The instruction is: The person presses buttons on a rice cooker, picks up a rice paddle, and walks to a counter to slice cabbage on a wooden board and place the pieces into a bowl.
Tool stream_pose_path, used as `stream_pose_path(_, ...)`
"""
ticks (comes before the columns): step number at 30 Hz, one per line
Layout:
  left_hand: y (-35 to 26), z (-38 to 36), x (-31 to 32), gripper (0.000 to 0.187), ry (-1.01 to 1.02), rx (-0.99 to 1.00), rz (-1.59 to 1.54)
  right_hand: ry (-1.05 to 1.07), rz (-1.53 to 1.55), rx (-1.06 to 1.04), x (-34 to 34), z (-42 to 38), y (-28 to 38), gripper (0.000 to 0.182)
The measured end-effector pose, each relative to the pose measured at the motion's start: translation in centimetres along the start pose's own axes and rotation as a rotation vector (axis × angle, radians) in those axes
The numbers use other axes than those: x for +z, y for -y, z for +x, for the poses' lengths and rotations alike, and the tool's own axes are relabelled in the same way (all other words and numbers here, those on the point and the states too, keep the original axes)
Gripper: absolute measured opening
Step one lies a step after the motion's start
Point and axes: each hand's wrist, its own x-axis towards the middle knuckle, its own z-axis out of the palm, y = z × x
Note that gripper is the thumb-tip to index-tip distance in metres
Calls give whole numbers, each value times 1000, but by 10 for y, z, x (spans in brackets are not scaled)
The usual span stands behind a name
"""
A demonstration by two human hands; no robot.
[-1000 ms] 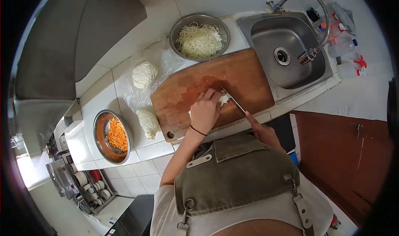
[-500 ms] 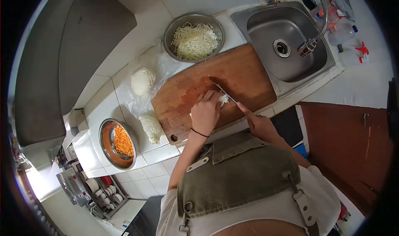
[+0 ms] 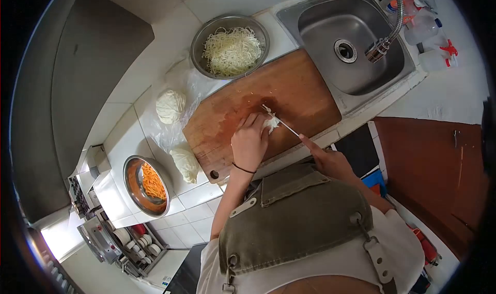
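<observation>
My left hand [image 3: 250, 142], with a dark band at the wrist, presses a white piece of cabbage [image 3: 270, 124] on the wooden cutting board [image 3: 305, 87]. My right hand [image 3: 330, 162] is closed on a knife [image 3: 287, 127], its handle hidden in my fingers. The blade lies across the board beside the cabbage, its tip pointing up and left. Behind the board stands a steel bowl [image 3: 195, 53] of shredded cabbage [image 3: 232, 51]. Left of the board are two cabbage pieces, one [image 3: 170, 106] on a plastic bag [image 3: 192, 87] and another [image 3: 185, 163] near the board's corner.
A steel bowl [image 3: 129, 190] of orange shreds [image 3: 153, 182] stands on the tiled counter at the left. At the right are a sink [image 3: 330, 61] with a hose faucet [image 3: 378, 51] and several bottles [image 3: 422, 31]. Below it is a red-brown cabinet [image 3: 423, 159]. Dishes sit in a rack at lower left.
The view has shifted slightly, moving the board and bowls up and left in the frame. The knife and my right hand have moved slightly relative to the cabbage. Both hands keep their hold.
</observation>
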Motion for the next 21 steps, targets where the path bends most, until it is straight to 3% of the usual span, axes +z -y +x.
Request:
stream_pose_path(9, 1, 0, 1, 22, 22, 0, 18, 37, -85, -16, 9, 13, -3, 71)
stream_pose_path(21, 3, -2, 6, 23, -37, 23, 9, 59, 46, -10, 9, 42, 8, 67)
